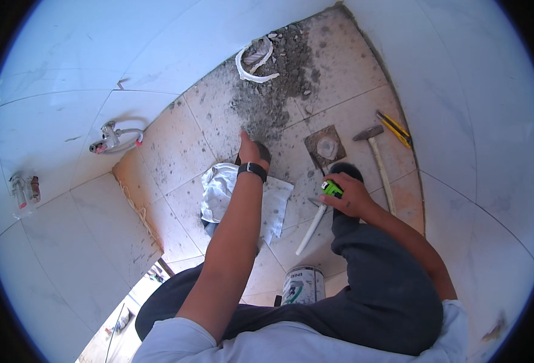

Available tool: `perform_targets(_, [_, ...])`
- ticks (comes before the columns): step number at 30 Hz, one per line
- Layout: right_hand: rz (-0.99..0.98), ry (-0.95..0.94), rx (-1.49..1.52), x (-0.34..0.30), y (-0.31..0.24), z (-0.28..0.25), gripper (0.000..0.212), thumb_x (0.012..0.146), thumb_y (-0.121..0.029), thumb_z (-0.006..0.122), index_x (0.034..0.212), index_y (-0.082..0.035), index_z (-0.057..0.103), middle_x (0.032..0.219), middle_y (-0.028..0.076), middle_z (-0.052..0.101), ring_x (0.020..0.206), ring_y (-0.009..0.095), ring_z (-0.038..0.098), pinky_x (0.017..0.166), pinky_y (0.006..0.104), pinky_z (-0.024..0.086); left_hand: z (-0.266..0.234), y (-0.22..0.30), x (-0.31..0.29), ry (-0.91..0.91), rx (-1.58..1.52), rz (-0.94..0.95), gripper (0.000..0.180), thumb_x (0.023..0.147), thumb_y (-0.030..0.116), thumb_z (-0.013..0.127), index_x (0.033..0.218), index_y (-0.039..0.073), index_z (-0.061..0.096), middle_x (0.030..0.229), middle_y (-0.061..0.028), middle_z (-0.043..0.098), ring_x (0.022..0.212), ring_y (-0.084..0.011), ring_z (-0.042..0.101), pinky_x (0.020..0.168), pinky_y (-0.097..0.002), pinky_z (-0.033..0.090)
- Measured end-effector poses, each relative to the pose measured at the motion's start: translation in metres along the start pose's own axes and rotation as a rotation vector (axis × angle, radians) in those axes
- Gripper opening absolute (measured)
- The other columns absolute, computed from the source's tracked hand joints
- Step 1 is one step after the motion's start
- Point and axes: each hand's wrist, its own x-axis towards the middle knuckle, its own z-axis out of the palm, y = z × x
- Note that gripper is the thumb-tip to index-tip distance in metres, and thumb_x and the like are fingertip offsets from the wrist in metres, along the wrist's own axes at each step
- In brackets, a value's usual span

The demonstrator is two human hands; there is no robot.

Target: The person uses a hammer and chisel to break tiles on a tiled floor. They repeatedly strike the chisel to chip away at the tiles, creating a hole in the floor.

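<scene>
My right hand (349, 196) is closed round a green and black tape measure (332, 189), above my dark right shoe (347, 170). Just below it lies a tool with a white handle (310, 231); its metal end is partly covered. My left hand (255, 151) reaches forward over the tiles, its thumb stretched out and its other fingers mostly hidden. A dark watch (252, 170) circles that wrist. Beside the left forearm, a crumpled silvery sheet (219, 189) lies on the floor. In front of the left hand are grey rubble and dust (273, 85).
A curved white strip (241, 66) rests on the rubble. To the right are a hammer (380, 163) and a yellow utility knife (395, 128). A square floor drain (325, 147) sits mid-floor. A paint can (304, 284) stands close to me. A metal valve (111, 138) juts from the left wall.
</scene>
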Motion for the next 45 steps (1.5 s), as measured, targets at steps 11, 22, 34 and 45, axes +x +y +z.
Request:
perform_targets(11, [0.003, 0.0, 0.014, 0.005, 0.002, -0.003, 0.058, 0.086, -0.05, 0.078, 0.126, -0.01, 0.065, 0.107, 0.018, 0.065, 0.099, 0.037, 0.067, 0.086, 0.0451, 0.053, 0.086, 0.028, -0.009, 0.358, -0.006, -0.004, 0.098, 0.099, 0.076, 0.031, 0.163, 0.003, 0.023, 0.169, -0.0154, 0.027, 0.153, -0.036, 0.029, 0.122, -0.0558, 0.023])
perform_targets(22, [-0.023, 0.056, 0.004, 0.006, 0.006, 0.001, 0.059, 0.085, -0.05, 0.079, 0.125, -0.01, 0.066, 0.106, 0.017, 0.065, 0.099, 0.037, 0.067, 0.086, 0.0445, 0.053, 0.051, 0.046, -0.041, -0.019, -0.236, 0.051, 0.076, 0.104, 0.058, 0.041, 0.161, 0.008, 0.03, 0.166, -0.0177, 0.03, 0.151, -0.037, 0.032, 0.12, -0.0582, 0.028])
perform_targets(34, [-0.013, 0.034, 0.018, 0.005, 0.007, 0.001, 0.058, 0.085, -0.051, 0.078, 0.125, -0.01, 0.066, 0.105, 0.017, 0.066, 0.098, 0.037, 0.067, 0.085, 0.0441, 0.054, 0.013, 0.021, -0.048, 0.092, 0.072, 0.085, 0.094, 0.098, 0.067, 0.055, 0.161, 0.003, 0.026, 0.164, -0.016, 0.03, 0.147, -0.0337, 0.035, 0.119, -0.0482, 0.031])
perform_targets(45, [0.008, 0.018, 0.026, 0.006, 0.003, -0.002, 0.056, 0.085, -0.048, 0.079, 0.125, -0.01, 0.067, 0.107, 0.016, 0.066, 0.099, 0.036, 0.068, 0.086, 0.044, 0.053, 0.041, -0.032, -0.012, 0.472, 0.637, 0.207, 0.121, 0.089, 0.083, 0.048, 0.149, -0.021, 0.033, 0.157, -0.0363, 0.036, 0.145, -0.0458, 0.039, 0.12, -0.0444, 0.032])
